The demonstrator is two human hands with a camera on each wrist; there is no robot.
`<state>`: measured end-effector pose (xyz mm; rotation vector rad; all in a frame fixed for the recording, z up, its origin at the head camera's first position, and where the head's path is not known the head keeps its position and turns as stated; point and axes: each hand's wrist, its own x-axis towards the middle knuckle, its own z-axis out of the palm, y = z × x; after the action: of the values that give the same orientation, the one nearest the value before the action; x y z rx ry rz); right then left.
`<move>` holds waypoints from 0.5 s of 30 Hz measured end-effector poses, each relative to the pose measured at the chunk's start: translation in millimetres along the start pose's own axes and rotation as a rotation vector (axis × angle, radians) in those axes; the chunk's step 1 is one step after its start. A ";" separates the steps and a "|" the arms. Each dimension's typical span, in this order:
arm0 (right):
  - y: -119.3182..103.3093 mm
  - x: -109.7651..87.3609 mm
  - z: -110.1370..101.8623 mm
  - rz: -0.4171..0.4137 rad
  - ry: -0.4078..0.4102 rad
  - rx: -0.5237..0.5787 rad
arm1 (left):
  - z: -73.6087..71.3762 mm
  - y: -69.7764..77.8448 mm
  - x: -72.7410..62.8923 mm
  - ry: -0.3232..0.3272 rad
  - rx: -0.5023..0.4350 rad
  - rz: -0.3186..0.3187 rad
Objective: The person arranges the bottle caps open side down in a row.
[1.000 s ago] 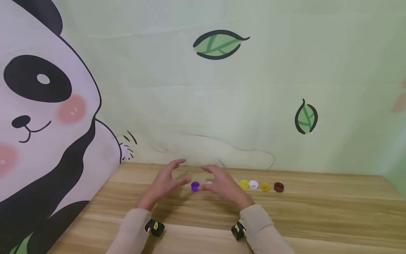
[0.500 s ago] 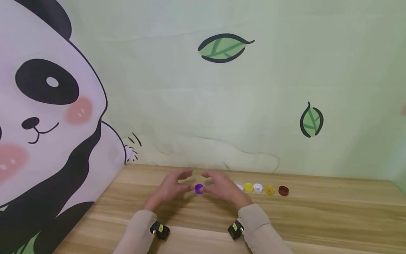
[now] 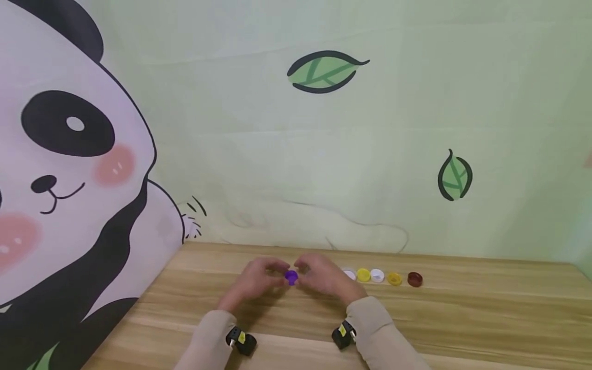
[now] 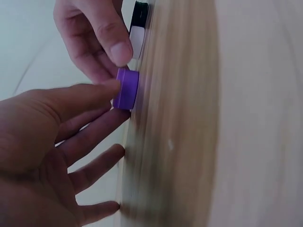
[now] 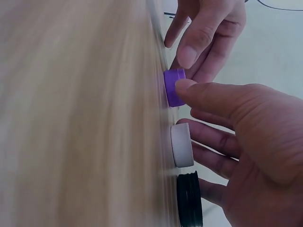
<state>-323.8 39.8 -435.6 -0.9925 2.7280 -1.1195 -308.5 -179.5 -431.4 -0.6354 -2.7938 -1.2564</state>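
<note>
Left hand (image 3: 256, 281) and right hand (image 3: 320, 276), fingers loosely parted and seemingly gripping nothing, flank a round purple cap (image 3: 291, 277) midway between them, neither clearly nearer; a white cap (image 5: 182, 145), then a black cap (image 5: 189, 198), line the right hand's side.

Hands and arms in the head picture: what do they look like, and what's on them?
Both hands are bare, with no gloves. Beige sleeves come down near them. By the end of each sleeve sits a chunky black box with a yellow mark.
</note>
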 end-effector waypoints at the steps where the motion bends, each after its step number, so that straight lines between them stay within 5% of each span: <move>1: -0.5 0.0 0.2 -0.003 0.000 -0.010 | 1.1 0.3 -0.1 0.008 0.006 -0.003; 15: -5.3 1.0 3.2 -0.059 0.022 -0.047 | 4.7 2.0 -0.6 0.040 0.039 -0.016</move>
<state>-320.9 34.3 -434.4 -1.0803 2.7720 -1.0860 -306.4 -175.1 -433.3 -0.5806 -2.7890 -1.2002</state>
